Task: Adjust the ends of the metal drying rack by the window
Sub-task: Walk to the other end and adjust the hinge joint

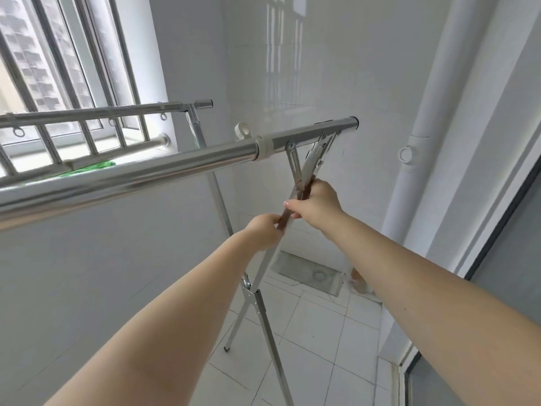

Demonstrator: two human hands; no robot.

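A shiny metal drying rack stands by the barred window. Its near top rail (152, 174) runs from the left edge to a capped end at upper centre, and a second rail (102, 111) lies closer to the window. Under the near rail's end, crossed metal legs (265, 312) drop to the floor, joined by a hinge. My right hand (314, 202) grips the upper part of the leg, just below the bracket (310, 155). My left hand (265, 231) pinches the same leg a little lower.
A barred window (58, 68) fills the upper left with a sill below it. A white drain pipe (415, 159) runs down the right wall. A floor drain plate (307, 272) sits on the white tiles. A dark door frame (497, 244) is at right.
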